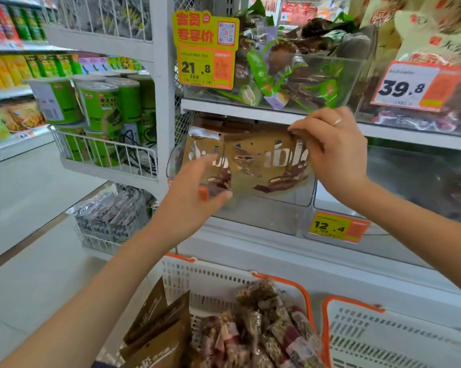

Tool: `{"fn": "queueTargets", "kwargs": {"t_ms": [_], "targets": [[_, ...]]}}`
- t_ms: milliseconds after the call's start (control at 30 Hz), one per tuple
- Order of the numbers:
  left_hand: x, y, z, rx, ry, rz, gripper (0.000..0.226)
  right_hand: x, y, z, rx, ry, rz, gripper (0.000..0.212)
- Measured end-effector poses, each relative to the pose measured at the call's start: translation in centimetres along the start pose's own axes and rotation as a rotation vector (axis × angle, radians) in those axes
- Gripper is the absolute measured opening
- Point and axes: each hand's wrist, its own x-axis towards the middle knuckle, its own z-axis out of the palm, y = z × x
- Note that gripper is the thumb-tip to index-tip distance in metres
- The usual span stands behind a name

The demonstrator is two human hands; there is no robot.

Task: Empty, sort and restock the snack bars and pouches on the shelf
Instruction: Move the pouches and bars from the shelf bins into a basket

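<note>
- Where view starts, nearest: white basket with orange handles at bottom centre, holding wrapped snack bars on its right side and brown pouches standing on its left.
- Second white basket just beside it, to the right; contents out of view.
- Both forearms reaching up and forward from bottom corners to middle shelf.
- Left hand under lower left corner of brown pouch, fingers spread and only loosely curled, thumb at pouch's bottom edge; looks like touching, no firm grip visible.
- Right hand pinching pouch's top right corner between thumb and fingers; ring on one finger.
- Pouch upright, printed face toward camera, white lettering and chocolate-biscuit picture; sits at mouth of clear bin on middle shelf, just beneath shelf edge above.
- More dark brown packs behind pouch in same bin.
- Yellow price tag reading 12.4 on neighbouring clear bin to the right.
- Upper shelf: clear bin with green and brown wrapped sweets; yellow tag reading 21.8 on its left; tag reading 39.8 further right.
- Left of shelf upright: wire rack with green canisters; lower wire rack with silver-black packets.
- Far left: aisle shelves with green, yellow, red tubes, blurred.
</note>
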Motion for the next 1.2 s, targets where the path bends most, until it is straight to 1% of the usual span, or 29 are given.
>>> {"fn": "queueTargets", "kwargs": {"t_ms": [67, 133, 200, 233, 300, 400, 500, 600, 733, 833, 900, 1000, 1133, 1200], "targets": [[-0.5, 1.1, -1.3, -0.085, 0.093, 0.021, 0.058, 0.4, -1.5, -0.8, 0.067, 0.026, 0.02, 0.021], [-1.1, 1.9, -2.6, -0.129, 0.126, 0.007, 0.044, 0.3, -3.5, -0.9, 0.148, 0.004, 0.027, 0.019], [-1.8, 2.2, -3.7, -0.175, 0.12, -0.064, 0.023, -0.3, -5.7, -0.2, 0.261, -0.076, 0.037, 0.018], [-2.1, 2.1, -4.3, -0.21, 0.106, -0.119, 0.018, -1.0, -6.7, 0.5, 0.323, -0.13, 0.049, 0.018], [-2.8, 1.5, -5.8, -0.21, 0.021, -0.224, 0.014, -2.6, -8.2, 2.1, 0.46, -0.248, 0.098, 0.015], [-4.0, -0.4, -7.8, -0.004, -0.199, -0.322, 0.008, -5.3, -9.8, 3.9, 0.726, -0.48, 0.23, 0.009], [-5.7, -2.8, -7.7, 0.143, -0.426, -0.398, 0.02, -7.8, -10.9, 5.3, 0.908, -0.774, 0.354, 0.012], [-7.5, -5.1, -6.4, 0.312, -0.603, -0.384, 0.019, -10.4, -11.7, 7.3, 0.893, -0.976, 0.328, 0.009], [-9.1, -7.5, -4.5, 0.574, -0.778, -0.345, 0.025, -13.1, -12.8, 9.6, 0.882, -1.121, 0.316, 0.015], [-9.9, -8.5, -3.0, 0.811, -0.871, -0.325, 0.034, -14.6, -13.8, 11.4, 0.846, -1.195, 0.302, 0.009], [-10.2, -9.5, -2.3, 0.858, -0.943, -0.349, 0.035, -15.8, -14.5, 12.5, 0.834, -1.23, 0.293, 0.002], [-10.8, -11.0, -1.6, 0.905, -1.054, -0.421, 0.031, -17.4, -15.9, 13.6, 0.849, -1.267, 0.334, 0.006], [-12.1, -12.5, -1.7, 1.013, -1.126, -0.491, 0.033, -18.8, -18.6, 14.5, 0.906, -1.307, 0.399, 0.01], [-12.6, -13.1, -1.9, 1.082, -1.138, -0.499, 0.022, -19.2, -19.8, 14.9, 0.948, -1.326, 0.421, 0.01]]}}
